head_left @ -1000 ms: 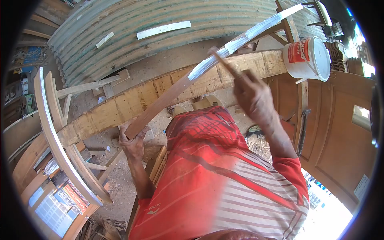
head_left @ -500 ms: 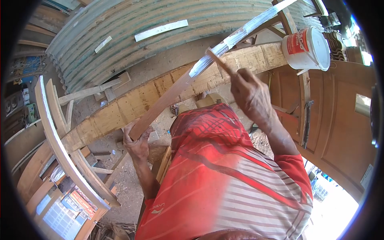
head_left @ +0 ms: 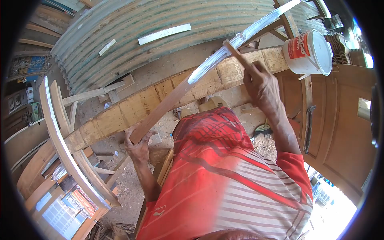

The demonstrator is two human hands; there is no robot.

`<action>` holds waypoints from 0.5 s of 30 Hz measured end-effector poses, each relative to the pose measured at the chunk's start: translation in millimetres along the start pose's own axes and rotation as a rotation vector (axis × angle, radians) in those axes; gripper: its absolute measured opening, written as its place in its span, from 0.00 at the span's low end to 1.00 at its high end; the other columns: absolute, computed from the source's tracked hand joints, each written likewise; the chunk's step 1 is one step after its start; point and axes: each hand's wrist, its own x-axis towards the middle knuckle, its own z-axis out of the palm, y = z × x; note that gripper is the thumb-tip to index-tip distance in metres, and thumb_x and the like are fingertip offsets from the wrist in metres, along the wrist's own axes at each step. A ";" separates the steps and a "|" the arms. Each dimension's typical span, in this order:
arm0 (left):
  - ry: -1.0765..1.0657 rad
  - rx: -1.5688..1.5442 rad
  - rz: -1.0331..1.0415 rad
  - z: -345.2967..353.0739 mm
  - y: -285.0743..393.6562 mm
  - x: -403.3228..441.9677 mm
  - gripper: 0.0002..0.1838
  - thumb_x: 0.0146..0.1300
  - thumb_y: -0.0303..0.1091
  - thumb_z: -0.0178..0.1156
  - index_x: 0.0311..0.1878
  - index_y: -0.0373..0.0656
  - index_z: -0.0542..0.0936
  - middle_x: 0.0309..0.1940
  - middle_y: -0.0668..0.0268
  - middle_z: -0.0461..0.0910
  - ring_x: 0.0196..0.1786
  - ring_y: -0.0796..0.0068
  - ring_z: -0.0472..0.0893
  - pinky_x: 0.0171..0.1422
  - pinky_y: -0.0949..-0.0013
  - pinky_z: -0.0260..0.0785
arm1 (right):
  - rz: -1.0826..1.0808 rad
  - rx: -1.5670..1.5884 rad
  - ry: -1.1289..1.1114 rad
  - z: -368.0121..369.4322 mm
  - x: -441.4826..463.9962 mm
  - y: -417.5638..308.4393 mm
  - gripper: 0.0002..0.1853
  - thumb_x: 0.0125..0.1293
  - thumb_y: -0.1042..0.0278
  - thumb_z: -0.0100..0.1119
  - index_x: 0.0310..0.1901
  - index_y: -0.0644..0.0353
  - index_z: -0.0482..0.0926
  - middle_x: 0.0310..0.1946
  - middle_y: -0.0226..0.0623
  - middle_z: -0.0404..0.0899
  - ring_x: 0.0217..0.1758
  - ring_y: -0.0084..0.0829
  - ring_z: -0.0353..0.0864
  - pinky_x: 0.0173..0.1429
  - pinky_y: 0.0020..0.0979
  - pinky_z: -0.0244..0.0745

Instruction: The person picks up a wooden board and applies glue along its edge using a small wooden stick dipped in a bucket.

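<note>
A long wooden strip (head_left: 162,111) slants from lower left to upper right over a plank beam. Its near part is bare brown; its far part carries a wet-looking white coating (head_left: 212,62). My left hand (head_left: 138,147) is closed around the strip's lower end, fingers wrapped below it. My right hand (head_left: 262,89) grips a thin flat wooden stick (head_left: 239,56). The stick's tip rests on the white-coated stretch, about midway along the strip.
A white bucket with a red label (head_left: 308,52) stands on the right end of the beam (head_left: 120,114). Curved timber pieces (head_left: 60,136) lean at left. Corrugated sheeting (head_left: 120,24) with white-coated offcuts (head_left: 165,34) lies beyond. A panelled wooden door (head_left: 340,120) stands at right.
My right hand has slid the stick up and to the right along the strip. The white coating behind it looks more spread out. My left hand keeps its hold.
</note>
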 end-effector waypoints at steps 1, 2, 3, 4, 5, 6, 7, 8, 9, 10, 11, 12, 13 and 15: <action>0.006 0.024 0.031 -1.7 -3.2 -0.2 0.27 0.62 0.31 0.83 0.62 0.40 0.81 0.54 0.62 0.87 0.57 0.72 0.85 0.66 0.64 0.77 | 0.054 -0.013 -0.001 -0.2 5.1 10.6 0.31 0.74 0.72 0.62 0.77 0.37 0.76 0.39 0.41 0.82 0.34 0.44 0.87 0.38 0.46 0.84; -0.005 0.040 0.027 -3.2 -2.7 -0.2 0.27 0.61 0.28 0.82 0.61 0.39 0.80 0.55 0.61 0.87 0.58 0.70 0.85 0.66 0.63 0.79 | 0.108 -0.026 -0.001 -0.9 10.8 22.0 0.31 0.74 0.72 0.62 0.77 0.37 0.77 0.39 0.41 0.82 0.34 0.44 0.87 0.38 0.46 0.84; -0.017 0.054 0.024 -3.9 -2.2 -0.2 0.27 0.61 0.26 0.82 0.61 0.39 0.80 0.57 0.59 0.87 0.59 0.68 0.85 0.66 0.63 0.80 | 0.183 -0.083 -0.005 -3.2 17.9 32.9 0.28 0.74 0.72 0.62 0.74 0.40 0.80 0.39 0.43 0.84 0.37 0.45 0.88 0.40 0.46 0.83; -0.027 0.067 0.022 -4.2 -1.8 0.4 0.27 0.61 0.23 0.81 0.61 0.38 0.80 0.58 0.57 0.86 0.60 0.66 0.85 0.67 0.62 0.82 | 0.167 -0.053 0.026 -9.8 21.0 39.6 0.26 0.74 0.72 0.61 0.73 0.44 0.81 0.39 0.44 0.84 0.37 0.46 0.88 0.42 0.46 0.83; -0.022 0.097 0.043 -4.9 -2.3 1.4 0.27 0.60 0.24 0.82 0.61 0.39 0.80 0.58 0.58 0.87 0.60 0.67 0.85 0.67 0.62 0.82 | 0.147 -0.023 0.057 -14.9 25.0 42.9 0.25 0.75 0.72 0.61 0.72 0.47 0.81 0.39 0.45 0.84 0.37 0.47 0.88 0.43 0.47 0.82; -0.015 0.129 0.061 -5.9 -3.5 2.0 0.27 0.60 0.25 0.82 0.61 0.40 0.81 0.58 0.59 0.87 0.60 0.67 0.85 0.66 0.62 0.81 | 0.129 0.021 0.082 -16.6 27.8 42.9 0.24 0.75 0.72 0.61 0.71 0.49 0.82 0.39 0.46 0.84 0.37 0.47 0.88 0.43 0.47 0.82; -0.012 0.160 0.076 -6.0 -4.4 1.5 0.27 0.60 0.26 0.83 0.60 0.41 0.81 0.58 0.60 0.87 0.60 0.68 0.85 0.66 0.62 0.81 | 0.114 0.063 0.104 -18.4 27.8 42.9 0.23 0.76 0.72 0.60 0.71 0.50 0.82 0.40 0.46 0.84 0.37 0.48 0.88 0.44 0.48 0.82; -0.002 0.161 0.076 -4.9 -4.1 1.0 0.27 0.59 0.27 0.83 0.60 0.41 0.81 0.58 0.60 0.87 0.59 0.68 0.85 0.66 0.62 0.80 | 0.102 0.103 0.123 -19.6 26.2 43.7 0.22 0.76 0.72 0.60 0.70 0.52 0.82 0.40 0.47 0.84 0.36 0.48 0.88 0.44 0.48 0.81; 0.005 0.164 0.075 -4.1 -3.4 0.9 0.28 0.59 0.28 0.83 0.60 0.42 0.81 0.58 0.60 0.87 0.59 0.68 0.85 0.66 0.62 0.80 | 0.121 0.122 0.089 -17.2 24.2 46.3 0.22 0.76 0.73 0.60 0.70 0.53 0.82 0.40 0.48 0.85 0.37 0.49 0.88 0.44 0.48 0.81; 0.012 0.167 0.075 -3.9 -3.2 0.7 0.28 0.59 0.29 0.84 0.60 0.42 0.82 0.58 0.61 0.87 0.59 0.68 0.85 0.66 0.62 0.80 | 0.139 0.141 0.055 -12.1 23.1 49.8 0.22 0.76 0.73 0.60 0.70 0.53 0.82 0.41 0.49 0.85 0.38 0.49 0.88 0.44 0.48 0.81; 0.008 0.190 0.079 -5.9 -6.5 0.8 0.28 0.59 0.29 0.84 0.60 0.42 0.82 0.57 0.61 0.87 0.59 0.68 0.85 0.66 0.62 0.80 | 0.152 0.162 0.023 -9.0 23.4 51.3 0.23 0.76 0.74 0.60 0.70 0.54 0.81 0.42 0.49 0.86 0.38 0.50 0.89 0.44 0.48 0.82; 0.010 0.215 0.084 -9.4 -12.1 1.3 0.28 0.59 0.30 0.84 0.60 0.42 0.82 0.57 0.61 0.87 0.59 0.68 0.85 0.65 0.62 0.80 | 0.116 0.161 -0.028 -10.2 21.2 44.4 0.23 0.76 0.74 0.60 0.70 0.55 0.81 0.43 0.50 0.86 0.39 0.50 0.89 0.44 0.47 0.82; 0.015 0.239 0.088 -11.0 -14.5 0.8 0.28 0.59 0.30 0.84 0.60 0.42 0.82 0.57 0.62 0.87 0.59 0.68 0.85 0.65 0.62 0.80 | 0.076 0.162 -0.080 -13.6 16.7 32.0 0.22 0.76 0.75 0.60 0.70 0.55 0.81 0.43 0.51 0.86 0.39 0.50 0.89 0.44 0.47 0.82; 0.024 0.170 0.042 -10.3 -13.5 -0.9 0.28 0.59 0.31 0.84 0.60 0.42 0.81 0.56 0.62 0.87 0.59 0.68 0.85 0.66 0.62 0.80 | 0.021 0.185 -0.115 -19.9 17.1 25.3 0.22 0.76 0.75 0.60 0.70 0.57 0.81 0.44 0.53 0.87 0.40 0.50 0.89 0.44 0.46 0.82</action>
